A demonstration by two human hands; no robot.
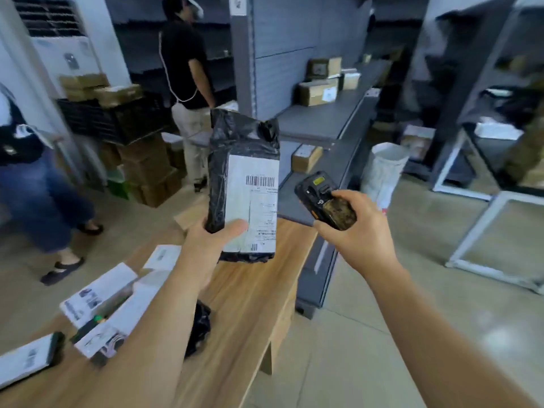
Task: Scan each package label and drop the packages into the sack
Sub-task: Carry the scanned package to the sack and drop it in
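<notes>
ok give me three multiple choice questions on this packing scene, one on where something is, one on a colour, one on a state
1. Where is the white sack?
A. on the wooden table
B. on the floor at the end of the grey shelving
C. in the left hand

2. What colour is the wrapping of the held package?
A. black
B. red
C. yellow

3. What is the right hand doing?
A. resting flat on the table
B. hanging with nothing in it
C. gripping the handheld scanner

Answers:
1. B, the sack stands open on the floor past the shelf end, to the right of the package.
2. A, black plastic shows around its white label, with the left hand holding its lower end above the wooden table.
3. C, the fingers curl round the scanner, whose top end is turned toward the label.
</notes>
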